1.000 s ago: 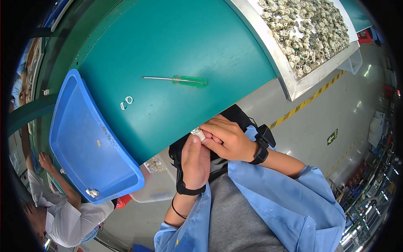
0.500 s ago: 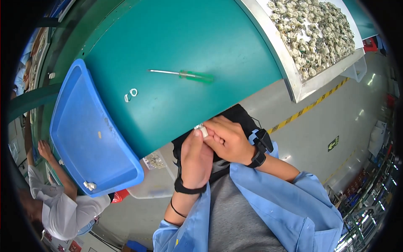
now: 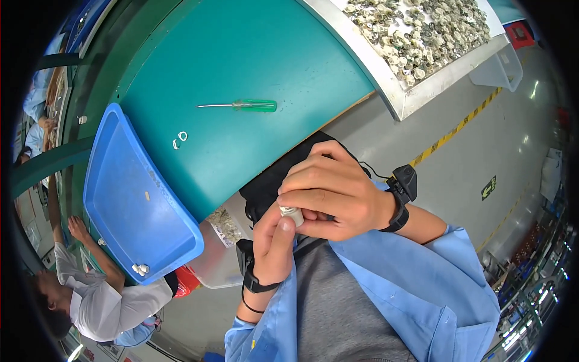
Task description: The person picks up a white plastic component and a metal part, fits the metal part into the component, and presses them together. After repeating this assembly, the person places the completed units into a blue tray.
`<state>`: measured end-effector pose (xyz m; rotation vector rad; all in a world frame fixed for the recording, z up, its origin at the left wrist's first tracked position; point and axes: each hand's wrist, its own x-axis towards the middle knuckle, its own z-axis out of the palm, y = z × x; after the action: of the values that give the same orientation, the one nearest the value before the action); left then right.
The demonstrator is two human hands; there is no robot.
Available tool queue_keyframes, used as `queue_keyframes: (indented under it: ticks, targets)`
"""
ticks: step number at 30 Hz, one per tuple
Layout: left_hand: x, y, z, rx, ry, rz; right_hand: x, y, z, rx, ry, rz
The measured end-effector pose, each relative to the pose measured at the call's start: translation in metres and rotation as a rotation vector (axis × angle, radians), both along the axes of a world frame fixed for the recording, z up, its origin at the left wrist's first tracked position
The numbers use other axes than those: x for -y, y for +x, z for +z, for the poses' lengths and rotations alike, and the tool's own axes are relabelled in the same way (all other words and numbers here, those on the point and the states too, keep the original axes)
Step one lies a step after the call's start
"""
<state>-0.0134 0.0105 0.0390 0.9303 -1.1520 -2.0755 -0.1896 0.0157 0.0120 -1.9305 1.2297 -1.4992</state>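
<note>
One white part [image 3: 294, 216] sits between the left hand [image 3: 273, 248] and right hand [image 3: 336, 196], close together and both clamped on it.

A small off-white part [image 3: 293, 216], roughly cylindrical with a smooth side, is pinched between the left hand's fingers [image 3: 285, 226] and the right hand's fingers [image 3: 301, 198]. It tilts slightly, its far end partly covered, on the person's side of the tabletop's [image 3: 241, 66] near edge.
</note>
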Motion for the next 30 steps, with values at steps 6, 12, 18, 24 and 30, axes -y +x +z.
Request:
queue_keyframes:
  ticks: [6, 12, 18, 24, 30]
  targets:
    - [0.0, -0.001, 0.013, -0.031, -0.023, 0.032, 0.007, -0.001, 0.01, 0.022, -0.055, 0.033]
    - [0.003, 0.007, 0.018, -0.03, 0.043, -0.017, 0.009, -0.004, 0.015, -0.059, -0.133, 0.011]
    - [0.003, 0.003, 0.023, -0.016, 0.055, 0.029, 0.015, -0.009, 0.017, -0.106, -0.225, 0.023]
    - [0.021, 0.004, 0.025, -0.082, 0.03, -0.083, 0.02, -0.014, 0.015, -0.05, -0.188, 0.077]
    - [0.057, -0.004, 0.053, 0.401, -0.752, -0.087, 0.031, -0.025, 0.03, -0.047, -0.17, 0.029]
